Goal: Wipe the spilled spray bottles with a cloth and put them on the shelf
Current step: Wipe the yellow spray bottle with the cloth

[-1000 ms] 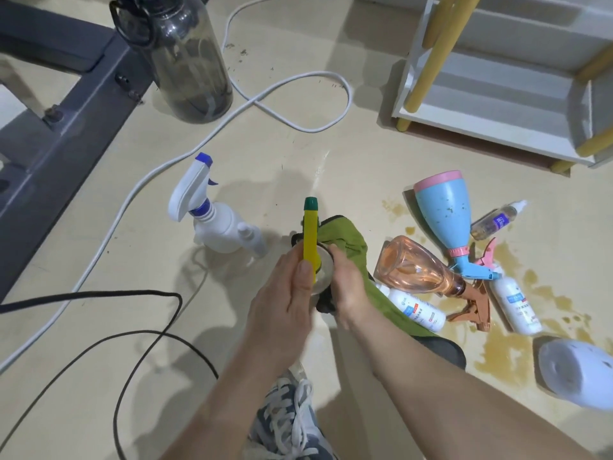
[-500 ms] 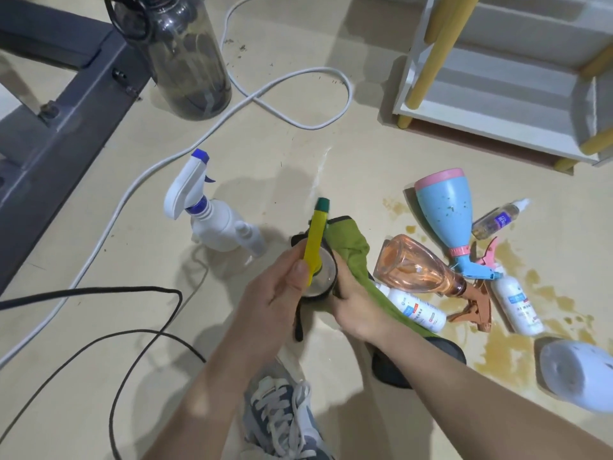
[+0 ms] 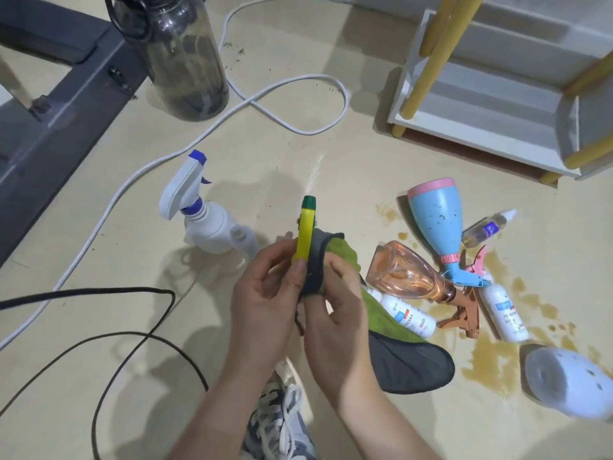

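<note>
Yellow spray bottle [image 3: 306,237] in the middle, pinched by the left hand [image 3: 262,307]. The right hand [image 3: 335,320] holds the green cloth [image 3: 343,255] against it. Blue bottle [image 3: 438,220] at three o'clock, shelf [image 3: 491,104] at two.

A dark, see-through water bottle [image 3: 185,61] is stood upright near the far edge of the floor [image 3: 365,167], beside a dark metal frame [image 3: 66,104] in the far left corner. A white cable [image 3: 315,75] is looped just right of the bottle. A black cable [image 3: 99,289] is curled along the left edge. A sneaker [image 3: 282,419] (white laces) is seen at the near edge.
</note>
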